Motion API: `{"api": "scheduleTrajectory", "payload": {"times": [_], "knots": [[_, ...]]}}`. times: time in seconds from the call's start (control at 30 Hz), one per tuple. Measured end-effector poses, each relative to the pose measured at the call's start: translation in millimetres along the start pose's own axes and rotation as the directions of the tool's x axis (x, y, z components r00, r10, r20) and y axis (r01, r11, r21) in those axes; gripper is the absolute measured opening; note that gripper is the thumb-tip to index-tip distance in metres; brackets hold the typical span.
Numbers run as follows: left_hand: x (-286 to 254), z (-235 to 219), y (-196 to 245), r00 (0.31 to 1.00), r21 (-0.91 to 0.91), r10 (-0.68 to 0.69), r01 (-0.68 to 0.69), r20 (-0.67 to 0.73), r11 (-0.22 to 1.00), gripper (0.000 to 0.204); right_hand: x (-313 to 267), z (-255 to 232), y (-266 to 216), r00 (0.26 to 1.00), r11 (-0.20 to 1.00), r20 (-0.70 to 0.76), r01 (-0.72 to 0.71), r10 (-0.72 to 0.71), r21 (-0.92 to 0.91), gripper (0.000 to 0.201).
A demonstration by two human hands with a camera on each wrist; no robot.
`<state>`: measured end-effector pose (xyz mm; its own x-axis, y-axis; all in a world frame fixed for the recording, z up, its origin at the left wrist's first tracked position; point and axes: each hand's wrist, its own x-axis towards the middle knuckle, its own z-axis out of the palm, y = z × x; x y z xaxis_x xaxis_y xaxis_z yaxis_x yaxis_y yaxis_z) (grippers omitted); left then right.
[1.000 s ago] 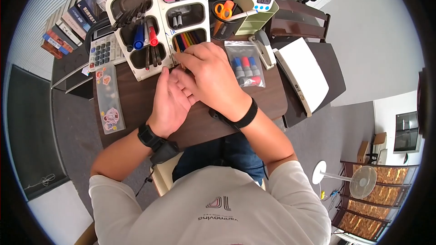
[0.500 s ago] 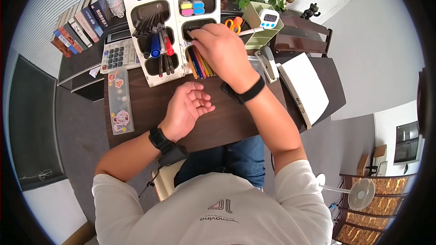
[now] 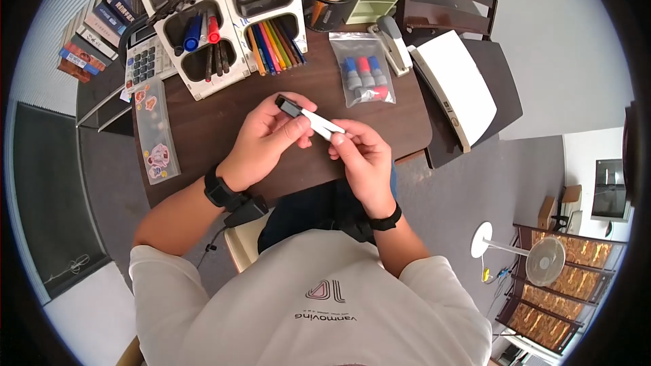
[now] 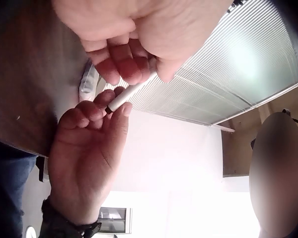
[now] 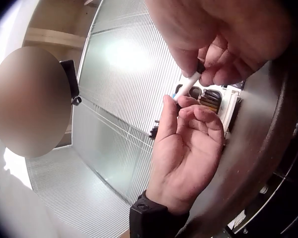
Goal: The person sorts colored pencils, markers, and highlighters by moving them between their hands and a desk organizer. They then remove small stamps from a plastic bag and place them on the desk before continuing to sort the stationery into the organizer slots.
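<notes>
Two slim white markers (image 3: 321, 124) with black caps lie side by side between the hands above the desk, slanted from upper left to lower right in the head view. My left hand (image 3: 261, 139) pinches them near the capped end, thumb across the top. At the other end, my right hand (image 3: 368, 166) pinches a white barrel between thumb and fingers. In the left wrist view one white barrel (image 4: 131, 94) spans both hands' fingertips. The right wrist view shows a white barrel (image 5: 187, 85) between the same fingertips, partly covered by fingers.
A white organizer (image 3: 237, 44) at the back holds pens, colored pencils (image 3: 274, 47) and sticky tabs. Right of it stand a black mesh cup (image 3: 329, 13) with scissors, a stapler (image 3: 393, 47) and a zip bag (image 3: 363, 71). A translucent pencil case (image 3: 156, 132) lies at left.
The right hand reached up to the organizer's middle right compartment, then came back toward me. The two markers have left that compartment and are now held by both hands.
</notes>
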<state>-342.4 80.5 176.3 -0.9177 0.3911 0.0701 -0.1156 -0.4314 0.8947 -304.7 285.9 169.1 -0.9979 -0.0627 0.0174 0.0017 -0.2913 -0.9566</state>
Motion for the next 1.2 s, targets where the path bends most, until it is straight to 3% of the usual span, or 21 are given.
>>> {"api": "scheduleTrajectory", "payload": {"times": [0.03,0.2,0.27,0.3,0.33,0.4,0.5,0.63,0.8,0.83,0.9,1.07,1.13,1.2], "knots": [[-0.4,-0.3,-0.5,1.0,-0.053,0.013,-0.015,-0.027,0.998,0.017,0.9,1.0,-3.6,0.999,0.999,0.043,-0.023,0.024,-0.023,0.028],[0.3,3.2,3.2,0.991,0.06,0.021,-0.013,-0.131,0.998,0.014,-2.8,10.9,-1.2,0.987,0.991,0.124,0.109,-0.098,-0.083,0.041],[-0.4,3.8,4.7,0.989,0.116,0.04,-0.023,-0.141,0.993,0.015,-2.7,15.8,1.4,0.947,0.922,0.131,0.317,-0.293,-0.224,0.04],[-0.9,5.3,6.2,0.989,0.12,0.041,-0.024,-0.144,0.992,0.015,-3.9,11.0,4.8,0.947,0.875,0.149,0.319,-0.284,-0.363,0.035],[-1.3,7.9,8.2,0.989,0.144,0.018,0.004,-0.149,0.99,0.014,-5.2,12.5,5.9,0.947,0.878,0.148,0.319,-0.284,-0.358,0.035],[-1.6,8.9,9.7,0.989,0.173,-0.009,0.035,-0.151,0.984,0.013,-7.5,16.2,7.3,0.991,0.964,0.046,0.132,-0.125,-0.231,0.029],[-0.6,7.1,5.4,0.989,0.088,-0.027,0.04,-0.145,0.995,0.012,-7.8,13.5,0.4,0.996,0.988,0.056,0.075,-0.068,-0.134,0.032],[-1.5,10.5,3.7,0.98,-0.076,-0.114,0.103,-0.163,0.992,0.011,-11.3,7.5,11.5,0.973,0.967,0.07,0.227,-0.22,-0.119,0.038],[-2.6,7.7,6.1,0.986,-0.151,-0.163,0.158,-0.024,0.976,0.014,-15.9,9.0,7.5,0.976,0.974,-0.006,0.217,-0.218,-0.069,0.034],[-2.8,5.1,5.5,0.986,-0.149,-0.164,0.163,0.007,0.975,0.017,-14.6,6.5,6.3,0.976,0.968,0.008,0.216,-0.217,-0.126,0.032],[-2.8,2.9,3.9,0.989,-0.16,-0.15,0.149,0.004,0.976,0.017,-12.1,5.2,1.8,0.978,0.959,0.03,0.211,-0.209,-0.191,0.028],[-2.6,3.3,6.0,0.996,-0.263,-0.091,0.081,-0.025,0.961,0.017,4.0,14.7,-18.2,0.981,0.972,0.076,0.19,-0.18,-0.142,0.027],[-1.1,-0.1,5.9,1.0,-0.346,0.0,-0.009,-0.025,0.938,0.025,15.7,20.5,-34.8,0.983,0.974,0.08,0.175,-0.165,-0.141,0.026],[0.1,-1.2,4.0,0.999,-0.343,0.04,-0.04,-0.006,0.939,0.033,32.0,25.3,-55.0,0.947,0.873,0.115,0.322,-0.301,-0.367,0.023]]}}
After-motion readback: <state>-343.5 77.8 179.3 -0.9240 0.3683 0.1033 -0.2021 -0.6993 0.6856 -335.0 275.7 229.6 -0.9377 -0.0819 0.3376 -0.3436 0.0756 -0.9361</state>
